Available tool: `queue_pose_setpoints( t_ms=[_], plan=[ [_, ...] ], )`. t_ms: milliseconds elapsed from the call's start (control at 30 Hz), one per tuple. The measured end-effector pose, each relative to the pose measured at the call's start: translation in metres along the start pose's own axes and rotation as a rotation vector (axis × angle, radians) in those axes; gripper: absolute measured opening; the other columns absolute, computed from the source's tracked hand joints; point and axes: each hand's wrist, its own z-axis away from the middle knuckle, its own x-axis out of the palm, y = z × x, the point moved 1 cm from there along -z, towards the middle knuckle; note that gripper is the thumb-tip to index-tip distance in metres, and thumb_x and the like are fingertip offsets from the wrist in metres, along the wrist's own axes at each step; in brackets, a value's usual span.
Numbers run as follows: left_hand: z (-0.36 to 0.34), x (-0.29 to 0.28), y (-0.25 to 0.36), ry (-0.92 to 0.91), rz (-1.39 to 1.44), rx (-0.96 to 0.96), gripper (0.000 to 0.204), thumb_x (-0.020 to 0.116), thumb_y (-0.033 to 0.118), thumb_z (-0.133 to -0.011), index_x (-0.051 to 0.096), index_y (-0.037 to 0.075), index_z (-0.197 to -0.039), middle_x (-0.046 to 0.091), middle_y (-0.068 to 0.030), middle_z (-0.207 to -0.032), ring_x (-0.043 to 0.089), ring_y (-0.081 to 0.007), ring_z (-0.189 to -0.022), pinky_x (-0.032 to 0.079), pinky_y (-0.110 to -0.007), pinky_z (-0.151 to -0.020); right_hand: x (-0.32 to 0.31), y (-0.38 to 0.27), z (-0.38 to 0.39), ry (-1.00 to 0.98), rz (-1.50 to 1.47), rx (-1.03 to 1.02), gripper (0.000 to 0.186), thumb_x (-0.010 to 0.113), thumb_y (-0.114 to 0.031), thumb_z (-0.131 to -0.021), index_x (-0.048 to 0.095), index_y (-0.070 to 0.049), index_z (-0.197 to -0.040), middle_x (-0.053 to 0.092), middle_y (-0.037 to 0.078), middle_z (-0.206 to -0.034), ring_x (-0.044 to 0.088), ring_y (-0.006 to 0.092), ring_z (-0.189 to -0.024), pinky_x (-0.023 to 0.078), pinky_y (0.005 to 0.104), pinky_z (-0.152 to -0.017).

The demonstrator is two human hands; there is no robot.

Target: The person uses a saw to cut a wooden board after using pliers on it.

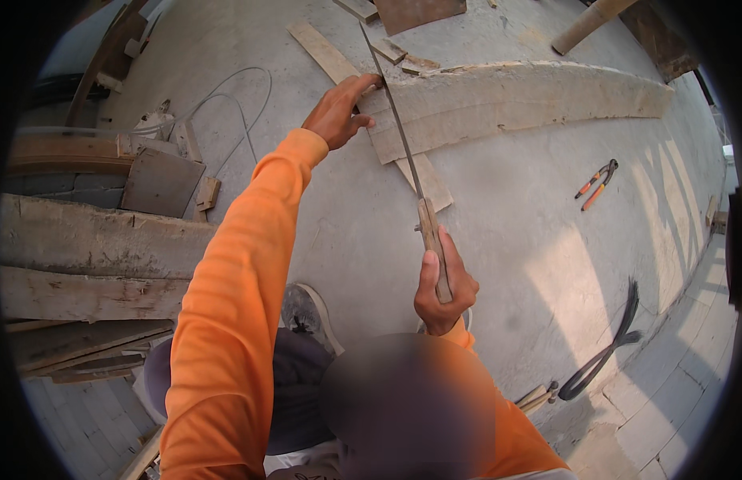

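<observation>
Handsaw (403, 144) lies near the center of the view, blade directed away from the person and crossing the left end of a thick board (515, 100). The blade is seen almost edge-on; its teeth and any cut beneath it cannot be made out.

Right hand (444, 292): closed around the wooden handle (429, 228), thumb and forefinger extended along it. The palm side of the grip is hidden.

Left hand (339, 112): at the left end of the board, fingers bent toward the blade, thumb set apart below them. Contact is partly concealed; whether the hand grips, presses or merely rests cannot be told.

A narrower plank (321, 50) passes beneath the board at an angle; its middle section is covered by the board and left hand. Small wood offcuts (388, 52) lie beyond the board, near the blade tip.

Pincers (599, 182) with orange-and-black handles lie on the floor to the right, well apart from the board. Nearer the person is a bent bundle of dark wire (607, 360); the objects beside it are too small to identify.

A blurred, dark rounded patch obscures the lower middle, covering part of the right sleeve (519, 432). Stacked timber (99, 240) at left is cut off by the dark fisheye rim.
</observation>
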Motion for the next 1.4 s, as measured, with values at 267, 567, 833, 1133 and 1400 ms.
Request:
queue_pose_setpoints(
  t_ms=[267, 567, 833, 1133, 1400],
  plan=[
    [0.002, 0.006, 0.005, 0.043, 0.013, -0.025, 0.062, 0.078, 0.003, -0.083, 0.051, 0.009, -0.138, 0.06, -0.0147, -0.135, 0.06, -0.0367, -0.12, 0.054, -0.045, -0.1, 0.006, -0.016, -0.028, -0.09, -0.011, 0.15, 0.038, 0.065, -0.001, -0.09, 0.064, 0.012, -0.126, 0.076, 0.025, -0.101, 0.073, 0.0156, -0.064, 0.054, 0.0238, -0.056],
    [0.005, 0.013, 0.006, 0.108, -0.032, -0.042, 0.06, 0.076, -0.003, -0.082, 0.052, 0.01, -0.136, 0.061, -0.0137, -0.128, 0.062, -0.0345, -0.112, 0.055, -0.042, -0.092, -0.011, -0.017, -0.002, -0.084, 0.041, 0.13, 0.037, 0.067, 0.0, -0.091, 0.064, 0.011, -0.126, 0.076, 0.024, -0.097, 0.074, 0.018, -0.069, 0.056, 0.0264, -0.06],
    [0.004, 0.013, 0.004, 0.102, -0.021, -0.068, 0.06, 0.076, -0.003, -0.082, 0.052, 0.011, -0.135, 0.061, -0.0132, -0.125, 0.062, -0.0348, -0.11, 0.055, -0.043, -0.093, -0.024, -0.022, 0.017, -0.059, 0.052, 0.109, 0.037, 0.065, 0.002, -0.091, 0.064, 0.012, -0.126, 0.076, 0.025, -0.099, 0.075, 0.018, -0.07, 0.056, 0.025, -0.06],
    [0.004, 0.018, 0.006, 0.143, 0.005, -0.049, 0.059, 0.075, -0.005, -0.082, 0.053, 0.013, -0.133, 0.061, -0.0133, -0.125, 0.063, -0.0353, -0.108, 0.055, -0.043, -0.093, 0.006, -0.035, -0.048, -0.11, 0.038, 0.166, 0.035, 0.064, 0.0, -0.093, 0.064, 0.012, -0.125, 0.076, 0.024, -0.094, 0.075, 0.0183, -0.07, 0.055, 0.0249, -0.06],
    [0.011, 0.02, 0.016, 0.15, -0.028, -0.053, 0.06, 0.073, -0.008, -0.082, 0.051, 0.015, -0.133, 0.06, -0.015, -0.125, 0.062, -0.0373, -0.11, 0.054, -0.044, -0.094, -0.037, -0.038, 0.012, -0.095, 0.11, 0.149, 0.035, 0.066, -0.001, -0.092, 0.066, 0.011, -0.125, 0.076, 0.024, -0.095, 0.074, 0.017, -0.068, 0.054, 0.0256, -0.059]
  ],
)
